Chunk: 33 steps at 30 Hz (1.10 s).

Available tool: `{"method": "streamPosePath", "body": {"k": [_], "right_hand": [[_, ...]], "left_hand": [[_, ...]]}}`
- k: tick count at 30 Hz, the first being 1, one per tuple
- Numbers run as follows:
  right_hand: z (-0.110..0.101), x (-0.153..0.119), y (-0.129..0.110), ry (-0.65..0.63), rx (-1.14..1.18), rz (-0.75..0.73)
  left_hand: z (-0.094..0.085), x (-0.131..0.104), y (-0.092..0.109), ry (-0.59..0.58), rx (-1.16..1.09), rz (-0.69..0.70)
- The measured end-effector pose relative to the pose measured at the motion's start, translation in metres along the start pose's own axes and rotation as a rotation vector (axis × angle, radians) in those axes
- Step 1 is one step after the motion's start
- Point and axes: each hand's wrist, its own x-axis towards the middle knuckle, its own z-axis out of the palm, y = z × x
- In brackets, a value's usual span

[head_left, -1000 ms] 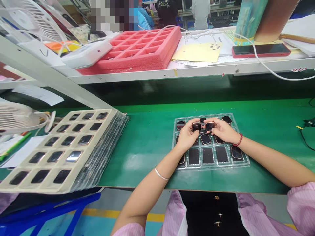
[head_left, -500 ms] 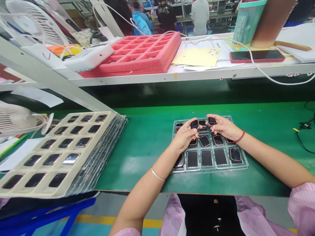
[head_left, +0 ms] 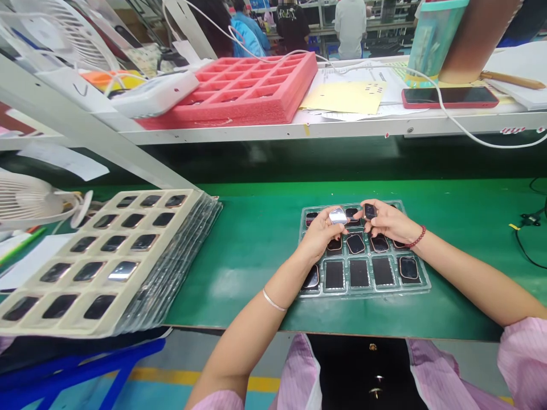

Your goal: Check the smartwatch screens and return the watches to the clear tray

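Holding square screens (head_left: 338, 216), hands (head_left: 318, 236) over tray (head_left: 371, 291), blurred lettering (head_left: 287, 13) on shirt (head_left: 292, 27)

Watch face one (head_left: 338, 216): small, square, rounded corners, surface bright with glare; pinched in left hand (head_left: 321, 234), above the tray. Watch face two (head_left: 370, 211): similar shape, dark, tilted; pinched in right hand (head_left: 392, 223), near the first but apart. Clear plastic tray (head_left: 347, 279): flat on green counter (head_left: 239, 273), compartments holding similar dark faces.
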Motion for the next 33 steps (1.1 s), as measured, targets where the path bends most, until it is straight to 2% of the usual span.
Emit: {"method": "streamPosePath", "body": {"k": [4, 10, 33], "right_hand": [[0.015, -0.003, 0.008, 0.038, -0.244, -0.158], [0.024, -0.008, 0.009, 0.062, -0.519, -0.277], [0.026, -0.009, 0.006, 0.082, -0.543, -0.313]], "left_hand": [[0.005, -0.004, -0.008, -0.011, 0.202, 0.174], [0.002, -0.004, -0.011, -0.061, 0.321, 0.202], [0.003, -0.007, -0.01, -0.089, 0.346, 0.189]]}}
